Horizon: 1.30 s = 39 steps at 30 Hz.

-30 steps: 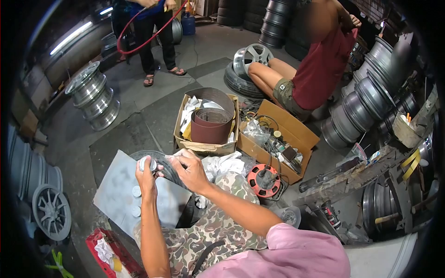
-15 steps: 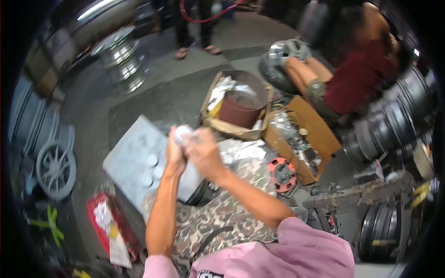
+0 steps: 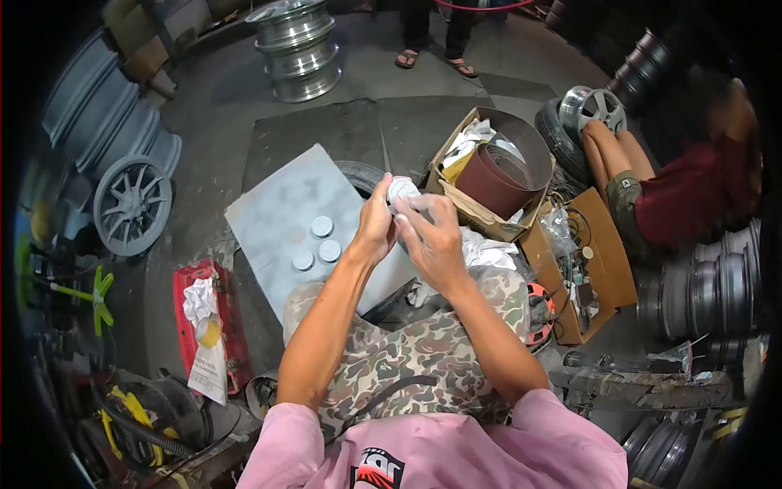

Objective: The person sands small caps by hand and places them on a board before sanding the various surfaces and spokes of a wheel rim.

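Head view: the left hand (image 3: pixel 375 220) has its fingers and thumb closed on the edge of a small round pale-grey disc (image 3: pixel 401 190), held up above the lap and near the right edge of a flat grey-white board; the right hand (image 3: pixel 438 238) is half open, fingers bent and their tips at the disc's near side (whether they pinch anything thin, cannot tell). Judged risks: the grip covers only the rim, so a hard push from the right fingertips could tip the disc out, onto the trousers or floor. Three similar pale-grey discs (image 3: pixel 322 226) lie flat on the flat grey-white board (image 3: pixel 273 208), close together; a low forearm could sweep them. The board lies partly over a black rubber tyre (image 3: pixel 360 172), so pressure on one corner might rock it, if the support is uneven. Surface: mottled and dusty-looking. Room: dark grey floor (image 3: pixel 216 106); ahead to the right, an open cardboard box (image 3: pixel 487 222) with a brown abrasive roll (image 3: pixel 476 181); beside it, a second brown carton (image 3: pixel 617 281) of cables and small parts; to the left, a red toolbox (image 3: pixel 236 346) and a spoked grey wheel (image 3: pixel 132 205). Beyond, a stack of shiny metal rims (image 3: pixel 300 57); a person in dark red (image 3: pixel 680 200) sits at right, another person's sandalled feet (image 3: pixel 406 59) stand ahead.
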### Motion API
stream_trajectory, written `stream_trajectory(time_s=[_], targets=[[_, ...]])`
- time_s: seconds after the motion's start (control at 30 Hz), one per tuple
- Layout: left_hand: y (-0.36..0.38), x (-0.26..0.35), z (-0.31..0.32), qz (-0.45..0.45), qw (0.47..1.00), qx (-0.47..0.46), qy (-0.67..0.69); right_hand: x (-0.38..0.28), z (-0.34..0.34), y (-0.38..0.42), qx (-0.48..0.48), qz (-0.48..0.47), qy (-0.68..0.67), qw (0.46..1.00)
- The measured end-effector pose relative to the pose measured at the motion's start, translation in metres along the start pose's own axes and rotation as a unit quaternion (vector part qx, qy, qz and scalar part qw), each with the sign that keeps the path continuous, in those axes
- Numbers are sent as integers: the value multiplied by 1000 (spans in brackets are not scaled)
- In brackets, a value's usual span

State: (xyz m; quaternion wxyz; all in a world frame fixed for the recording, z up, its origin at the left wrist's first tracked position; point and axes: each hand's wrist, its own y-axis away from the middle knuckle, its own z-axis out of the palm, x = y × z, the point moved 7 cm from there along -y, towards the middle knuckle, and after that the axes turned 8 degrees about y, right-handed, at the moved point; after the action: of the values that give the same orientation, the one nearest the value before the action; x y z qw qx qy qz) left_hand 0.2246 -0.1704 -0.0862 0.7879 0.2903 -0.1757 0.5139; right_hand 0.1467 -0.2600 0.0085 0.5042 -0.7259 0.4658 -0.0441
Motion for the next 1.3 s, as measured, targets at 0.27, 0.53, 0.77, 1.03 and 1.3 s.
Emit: stream_trajectory(time_s=[0.27, 0.53, 0.77, 1.03, 1.3], targets=[[-1, -12, 6, -62, 993, -96, 24, 31, -20, -7, 20, 89, 63, 994], [-7, 74, -26, 122, 992, 29, 12, 11, -6, 19, -102, 97, -46, 989], [16, 117, -67, 170, 982, 35, -73, 55, 5, 40, -202, 168, 10, 965], [13, 94, -48, 187, 947, 51, -255, 59, 16, 56, -243, 172, 21, 954], [11, 89, -30, 214, 949, 44, -227, 54, 12, 54, -239, 189, -7, 953]])
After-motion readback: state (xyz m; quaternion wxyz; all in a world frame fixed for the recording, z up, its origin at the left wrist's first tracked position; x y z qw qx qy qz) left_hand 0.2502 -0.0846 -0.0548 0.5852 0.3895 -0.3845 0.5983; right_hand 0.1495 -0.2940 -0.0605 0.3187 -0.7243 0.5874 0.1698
